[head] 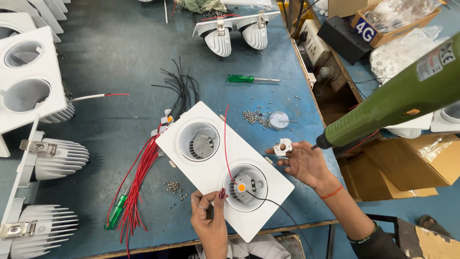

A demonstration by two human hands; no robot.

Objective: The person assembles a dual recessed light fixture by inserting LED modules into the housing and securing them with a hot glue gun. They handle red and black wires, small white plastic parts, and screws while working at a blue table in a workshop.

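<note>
1. Pinched in my right hand (306, 165), right of centre, is a small white star-shaped bracket (283, 147); the fingers otherwise spread open.
2. My left hand (210, 220), at the bottom centre, presses its thumb on the rim of a white rectangular twin downlight housing (218, 165), lying diagonally mid-frame.
3. I see an orange-dotted chip (241, 187) in its lower round well, with thin red and black wires leading off.
4. A green electric screwdriver (397, 103) hangs at the upper right.
5. Underneath, a dark blue-grey workbench (120, 57) carries red wires (139, 187), loose screws (254, 116) and ribbed white heat sinks (60, 158).
</note>
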